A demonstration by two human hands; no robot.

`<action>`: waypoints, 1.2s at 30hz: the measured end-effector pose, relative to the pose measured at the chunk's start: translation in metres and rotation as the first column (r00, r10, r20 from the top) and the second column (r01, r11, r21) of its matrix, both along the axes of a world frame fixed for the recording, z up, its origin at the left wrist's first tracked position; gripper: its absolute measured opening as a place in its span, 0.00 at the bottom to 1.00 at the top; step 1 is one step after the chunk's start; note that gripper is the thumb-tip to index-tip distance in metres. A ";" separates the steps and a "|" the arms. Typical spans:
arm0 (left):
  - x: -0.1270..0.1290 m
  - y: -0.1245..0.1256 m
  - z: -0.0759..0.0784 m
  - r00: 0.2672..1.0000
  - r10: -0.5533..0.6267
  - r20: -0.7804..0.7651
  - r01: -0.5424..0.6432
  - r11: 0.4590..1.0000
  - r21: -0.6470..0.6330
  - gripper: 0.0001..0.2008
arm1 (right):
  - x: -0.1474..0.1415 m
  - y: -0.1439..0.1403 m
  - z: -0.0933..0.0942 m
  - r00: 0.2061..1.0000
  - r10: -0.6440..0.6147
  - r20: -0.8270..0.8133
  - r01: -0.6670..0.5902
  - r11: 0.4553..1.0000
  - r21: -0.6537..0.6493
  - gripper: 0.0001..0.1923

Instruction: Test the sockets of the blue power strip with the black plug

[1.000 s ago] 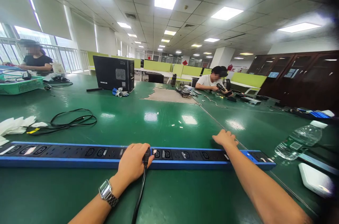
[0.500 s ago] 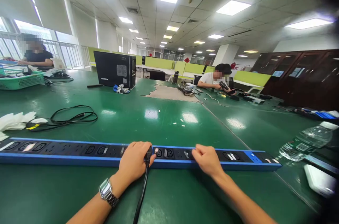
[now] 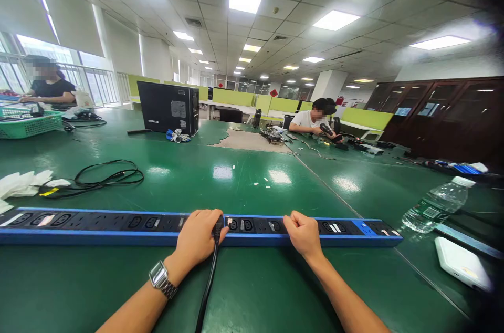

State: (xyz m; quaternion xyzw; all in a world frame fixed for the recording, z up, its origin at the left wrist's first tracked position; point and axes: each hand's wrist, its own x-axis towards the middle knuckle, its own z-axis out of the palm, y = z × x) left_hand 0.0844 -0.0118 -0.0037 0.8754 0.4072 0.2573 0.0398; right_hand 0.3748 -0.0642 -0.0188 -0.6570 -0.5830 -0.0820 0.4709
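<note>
Gloves [image 3: 21, 185], white and crumpled, lie at the far left of the green desk [image 3: 244, 291], with a loose black cable [image 3: 106, 175] coiled just beside them; farther back stand a green basket [image 3: 29, 125] and a black computer case [image 3: 168, 108], and other people sit working at the far edges. Nearer, a long blue power strip [image 3: 98, 225] runs across the desk from the left border almost to the right; its sockets face up. The left hand [image 3: 199, 238], a metal watch on its wrist, has its fingers closed round a black plug [image 3: 218, 229] that sits at a socket near the middle of the strip; the plug's cord [image 3: 205, 291] trails down toward the camera. Whether the plug is fully seated cannot be told, since the hand hides the socket. Just to the right, the right hand [image 3: 301, 236] rests curled on the strip, fingers closed against its front edge, apparently bracing it. By my reading, the step in hand is working the plug at its socket while the strip is steadied; the next move calls for a straight push or pull along the socket's axis, with the right hand keeping the strip from sliding. Far right lie a water bottle [image 3: 433, 207] on its side and a white box [image 3: 460, 264].
</note>
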 end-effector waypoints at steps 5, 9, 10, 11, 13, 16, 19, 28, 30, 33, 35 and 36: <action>0.000 -0.001 0.001 1.000 -0.001 -0.003 0.001 1.000 -0.007 0.10 | 0.000 0.000 -0.001 0.999 0.002 0.033 -0.002 1.000 0.005 0.21; 0.000 -0.001 0.000 1.000 0.001 0.003 -0.001 1.000 0.000 0.10 | 0.001 0.001 -0.002 0.999 0.003 0.050 -0.003 1.000 0.002 0.22; 0.000 -0.001 0.000 1.000 0.001 0.003 -0.001 1.000 0.000 0.10 | 0.001 0.000 -0.002 0.999 0.004 0.051 -0.004 1.000 0.000 0.22; 0.000 -0.001 0.000 1.000 0.002 0.003 -0.002 1.000 -0.002 0.10 | 0.001 0.000 -0.003 0.999 0.005 0.052 -0.005 1.000 -0.004 0.22; 0.000 -0.001 0.000 1.000 0.005 0.000 -0.005 1.000 -0.007 0.10 | 0.001 0.000 -0.003 0.998 0.008 0.055 -0.007 1.000 -0.009 0.22; 0.000 0.000 0.000 1.000 0.003 -0.006 -0.003 1.000 -0.014 0.10 | 0.002 0.000 -0.004 0.998 0.005 0.061 -0.005 1.000 -0.011 0.23; 0.000 -0.001 0.001 1.000 0.001 -0.008 -0.001 1.000 -0.016 0.10 | 0.002 0.000 -0.005 0.998 0.000 0.065 0.000 1.000 -0.006 0.23; 0.000 -0.002 0.002 1.000 0.002 -0.007 -0.002 1.000 -0.021 0.10 | 0.001 0.000 -0.004 0.996 0.017 0.083 -0.019 1.000 0.021 0.23; 0.001 -0.002 0.002 1.000 -0.003 0.007 0.004 1.000 -0.018 0.11 | 0.001 -0.001 -0.004 0.997 0.021 0.080 -0.024 0.999 0.032 0.23; -0.001 -0.002 0.001 0.998 0.008 0.057 -0.007 1.000 -0.023 0.13 | 0.001 -0.002 -0.004 0.998 0.024 0.065 -0.029 0.997 0.075 0.24; -0.003 -0.002 0.001 0.993 0.004 0.115 0.002 0.999 -0.054 0.14 | 0.001 -0.002 -0.005 0.998 0.028 0.049 -0.034 0.993 0.115 0.24; -0.005 -0.001 0.001 0.987 -0.010 0.158 0.022 0.997 -0.075 0.13 | 0.001 -0.002 -0.006 0.998 0.033 0.044 -0.038 0.991 0.130 0.24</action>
